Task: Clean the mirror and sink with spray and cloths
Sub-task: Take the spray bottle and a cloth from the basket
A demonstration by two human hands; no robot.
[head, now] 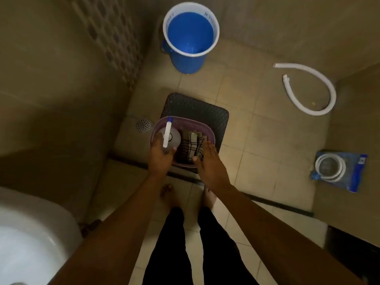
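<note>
We look straight down. A purple basket sits on a dark stool. In the basket's left half stands the spray bottle, white nozzle up; folded checked cloths fill the right half. Our left hand grips the bottle's body, fingers curled round it. Our right hand lies flat on the cloths, fingers straight, grasping nothing. A blue bucket stands beyond the stool; a white hose lies on the floor at right. The white sink shows at lower left.
</note>
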